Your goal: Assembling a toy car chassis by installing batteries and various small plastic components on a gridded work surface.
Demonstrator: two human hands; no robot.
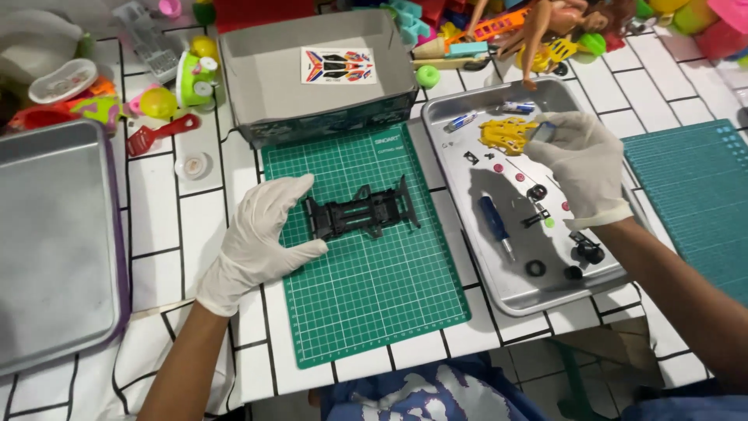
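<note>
A black toy car chassis (366,212) lies on a green cutting mat (374,296). My left hand (261,234), in a white glove, rests on the mat and touches the chassis's left end with thumb and fingers spread around it. My right hand (580,160), also gloved, hovers over a metal tray (514,292) and pinches a small grey-blue part (543,131) beside a yellow plastic piece (506,134). In the tray lie a blue-handled screwdriver (495,222), small black tyres and wheels (586,251), and tiny pink and green bits.
An open grey cardboard box (319,101) with a sticker sheet (338,65) stands behind the mat. An empty metal tray (54,242) sits at the left, a second green mat (693,203) at the right. Colourful toys crowd the back edge of the white tiled table.
</note>
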